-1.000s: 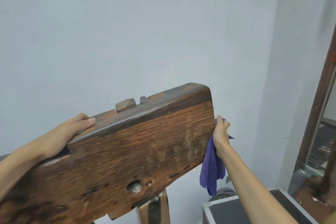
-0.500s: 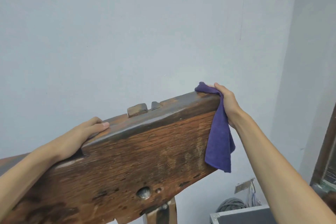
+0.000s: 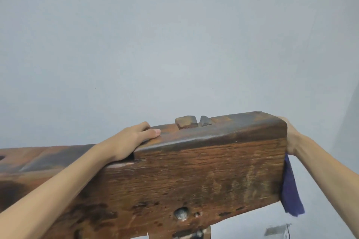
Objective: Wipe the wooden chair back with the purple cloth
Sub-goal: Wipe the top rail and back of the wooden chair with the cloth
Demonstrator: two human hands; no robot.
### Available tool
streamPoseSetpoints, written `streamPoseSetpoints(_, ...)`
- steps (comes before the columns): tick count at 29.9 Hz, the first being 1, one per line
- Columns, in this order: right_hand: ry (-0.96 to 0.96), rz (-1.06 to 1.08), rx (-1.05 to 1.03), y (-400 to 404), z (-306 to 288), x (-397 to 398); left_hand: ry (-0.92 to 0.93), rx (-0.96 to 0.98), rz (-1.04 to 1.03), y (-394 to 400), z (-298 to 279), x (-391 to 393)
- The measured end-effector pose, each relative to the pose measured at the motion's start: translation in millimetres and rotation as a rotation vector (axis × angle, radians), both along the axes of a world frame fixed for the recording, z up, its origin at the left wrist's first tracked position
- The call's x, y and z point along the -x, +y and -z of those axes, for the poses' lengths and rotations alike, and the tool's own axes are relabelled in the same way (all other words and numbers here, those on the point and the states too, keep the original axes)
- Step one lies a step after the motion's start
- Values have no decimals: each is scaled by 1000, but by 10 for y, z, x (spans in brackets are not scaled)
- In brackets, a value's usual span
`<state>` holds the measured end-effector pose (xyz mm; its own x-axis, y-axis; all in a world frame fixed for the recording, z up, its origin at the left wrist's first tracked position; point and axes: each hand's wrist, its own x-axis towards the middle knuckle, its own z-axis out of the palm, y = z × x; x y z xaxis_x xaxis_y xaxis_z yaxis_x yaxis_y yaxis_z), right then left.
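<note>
— Since the next stroke depended on it, which way did the wooden chair back run?

— Its long axis ran left to right, rising toward the right, directly in front of both hands.

— Which hand was nearer the work?

— The right hand, at the far right end, fingers hidden behind the wood. The purple cloth hung below it against that end face; I judged it was gripping the cloth, though I couldn't tell for certain. The left hand lay flat on the top edge, fingers straight, steadying.
</note>
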<state>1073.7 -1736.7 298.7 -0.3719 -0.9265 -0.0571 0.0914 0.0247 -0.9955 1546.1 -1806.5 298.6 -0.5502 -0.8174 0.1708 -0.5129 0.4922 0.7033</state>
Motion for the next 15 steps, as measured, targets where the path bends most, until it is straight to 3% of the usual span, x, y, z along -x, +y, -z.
streamPoseSetpoints(4,274,-212,-209,-210,-506,53,1,18,-13,-16,18,-3)
streamPoseSetpoints(11,1061,-444,-596,-509,-1041,-517,43,45,24,-140,54,20)
streamPoseSetpoints(15,1198,-479,-581,-504,-960,-1014,64,51,54,-200,75,8)
